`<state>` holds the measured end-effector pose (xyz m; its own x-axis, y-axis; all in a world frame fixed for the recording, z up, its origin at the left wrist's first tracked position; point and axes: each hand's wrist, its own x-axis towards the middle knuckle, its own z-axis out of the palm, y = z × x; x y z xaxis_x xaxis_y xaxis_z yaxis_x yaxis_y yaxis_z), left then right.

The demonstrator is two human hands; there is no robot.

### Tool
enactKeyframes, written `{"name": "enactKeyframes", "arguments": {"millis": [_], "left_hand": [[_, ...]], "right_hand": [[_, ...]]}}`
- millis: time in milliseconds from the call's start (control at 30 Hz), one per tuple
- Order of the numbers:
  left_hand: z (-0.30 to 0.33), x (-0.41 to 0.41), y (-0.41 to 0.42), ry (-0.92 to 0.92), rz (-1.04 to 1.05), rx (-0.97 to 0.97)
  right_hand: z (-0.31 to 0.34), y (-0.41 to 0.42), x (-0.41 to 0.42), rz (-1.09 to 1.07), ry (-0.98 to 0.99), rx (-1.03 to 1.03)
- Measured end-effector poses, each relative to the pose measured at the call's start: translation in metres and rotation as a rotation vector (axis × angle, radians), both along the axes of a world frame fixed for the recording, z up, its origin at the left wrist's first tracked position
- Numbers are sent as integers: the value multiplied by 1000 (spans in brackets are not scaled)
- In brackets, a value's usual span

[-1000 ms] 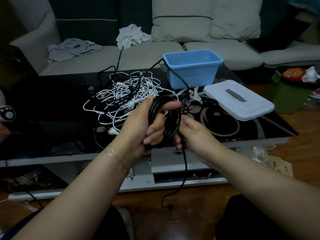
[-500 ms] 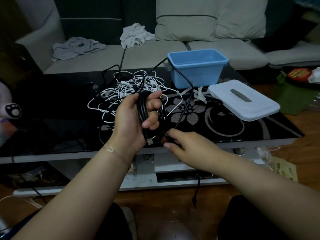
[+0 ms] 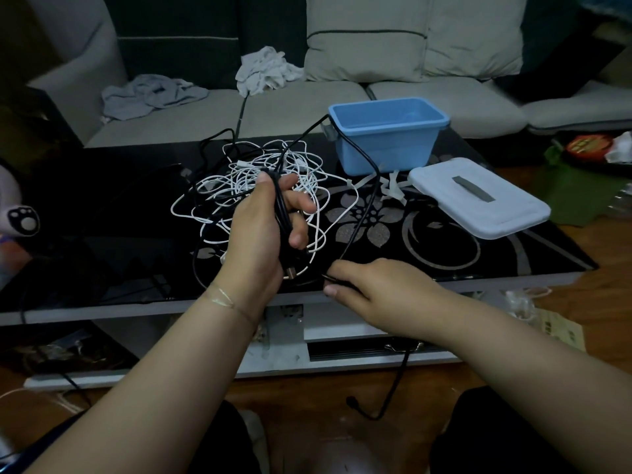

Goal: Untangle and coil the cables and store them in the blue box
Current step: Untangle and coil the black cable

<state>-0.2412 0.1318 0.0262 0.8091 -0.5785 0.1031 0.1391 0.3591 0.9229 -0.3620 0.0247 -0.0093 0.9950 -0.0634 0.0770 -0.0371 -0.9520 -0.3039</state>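
We see the left hand raised over the black glass tabletop, its fingers and thumb curled round a coiled bundle of black cable, with a metal plug end poking out below the palm. The right hand sits low at the tabletop's near edge, its fingertips pinching the loose run of the same black cable, which rises from there toward the blue box and also hangs down to the floor below. Behind the left hand, a tangle of white cables lies on the tabletop, threaded with other black leads. The blue box stands open at the far side of the tabletop, and its white lid lies flat just beside it, to the right.
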Motion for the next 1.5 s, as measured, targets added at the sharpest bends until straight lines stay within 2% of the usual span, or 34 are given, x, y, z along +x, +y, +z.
{"name": "enactKeyframes", "arguments": {"millis": [167,300,433,567,667,767,833,933,1067,1233,1367,1500], "left_hand": [[0,-8,2,-427,73,297],[-7,-11,-1,-549,-10,520],[-14,-11,-1,-796,-37,837],[-12,-22,1,-677,-282,689],[-11,-30,2,-651,-382,669],[-12,-34,0,-547,-468,589],[-12,-34,-2,-462,-505,531],[-11,-35,-3,-384,-518,475],[-7,-35,-4,-285,-499,385],[-4,-26,-2,-124,-463,234],[1,-18,0,38,-409,83],[4,-10,3,117,-388,19]], "right_hand": [[4,6,-1,83,51,121],[12,2,-5,44,-94,227],[21,-6,-7,0,-135,426],[22,-21,-7,-10,-220,529],[23,-31,-4,-81,-336,550],[30,-40,-2,-111,-431,616],[34,-49,-2,-156,-508,647],[34,-61,-2,-219,-564,587],[29,-62,1,-169,-579,578],[21,-57,7,-157,-467,648],[5,-54,8,-258,-390,459],[-2,-33,11,-214,-222,320]]}}
